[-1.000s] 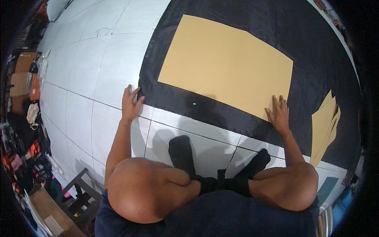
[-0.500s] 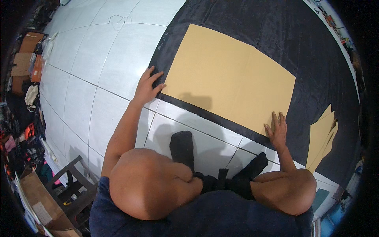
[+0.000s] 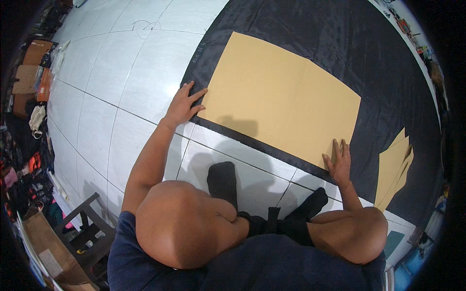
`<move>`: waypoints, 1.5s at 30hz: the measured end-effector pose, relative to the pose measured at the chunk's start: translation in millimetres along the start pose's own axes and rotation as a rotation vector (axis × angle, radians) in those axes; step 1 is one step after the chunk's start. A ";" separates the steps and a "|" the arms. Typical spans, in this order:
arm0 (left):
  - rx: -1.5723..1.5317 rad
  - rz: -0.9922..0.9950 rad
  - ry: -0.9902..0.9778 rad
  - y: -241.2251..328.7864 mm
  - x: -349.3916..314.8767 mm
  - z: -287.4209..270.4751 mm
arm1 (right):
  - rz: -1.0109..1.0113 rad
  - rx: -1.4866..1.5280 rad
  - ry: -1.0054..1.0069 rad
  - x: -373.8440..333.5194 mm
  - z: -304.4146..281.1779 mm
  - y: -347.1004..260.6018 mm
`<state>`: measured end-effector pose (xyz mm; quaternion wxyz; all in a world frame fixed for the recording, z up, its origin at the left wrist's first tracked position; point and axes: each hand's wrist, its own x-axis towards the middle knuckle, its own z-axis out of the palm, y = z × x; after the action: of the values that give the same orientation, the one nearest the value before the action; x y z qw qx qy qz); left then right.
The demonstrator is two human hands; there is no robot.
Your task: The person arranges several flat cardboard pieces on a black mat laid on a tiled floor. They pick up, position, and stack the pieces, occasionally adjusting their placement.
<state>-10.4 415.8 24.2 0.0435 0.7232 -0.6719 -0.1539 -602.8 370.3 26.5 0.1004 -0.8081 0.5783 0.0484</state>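
Your left hand (image 3: 182, 104) lies with its fingers spread at the left edge of the black cloth (image 3: 315, 29); its forefinger reaches the left side of the tan sheet (image 3: 279, 97), and its thumb rests at the sheet's near left corner; nothing is pinched there. Your right hand (image 3: 340, 162) lies over the near right corner of the sheet, palm down; its thumb stands apart from the fingers, whose tips rest on the sheet, and it grips nothing that shows. The sheet lies flat on the cloth between your hands, in front of your feet; its far side bends at a blunt angle, its near side runs just inside the cloth's near edge, and a shadow (image 3: 238, 126) falls across its near left part. Several tan pieces (image 3: 393, 167), narrow and pointed, overlap on the cloth to the right of your right hand, apart from the sheet; pale marks (image 3: 199, 52) show on the cloth near its left edge. The cloth covers part of the white tiled floor (image 3: 97, 140); your black socks (image 3: 222, 182) are on the tiles; a dark stool (image 3: 90, 218) stands at lower left, beside an open carton (image 3: 53, 254).
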 end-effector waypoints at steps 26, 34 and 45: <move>0.010 0.145 -0.140 -3.5 5.1 -10.5 | 0.090 0.082 0.025 -28.5 -8.7 72.3; 0.006 0.166 -0.162 -5.6 8.0 -9.8 | 0.030 0.057 0.025 -47.5 -5.5 71.4; -0.045 0.143 -0.204 -2.8 9.2 -15.5 | 0.051 0.044 -0.001 -52.2 -4.6 72.2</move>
<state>-2.9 404.7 36.7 0.0019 0.6528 -0.7191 -0.2381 -688.2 395.2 33.5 0.1171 -0.7908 0.5996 0.0388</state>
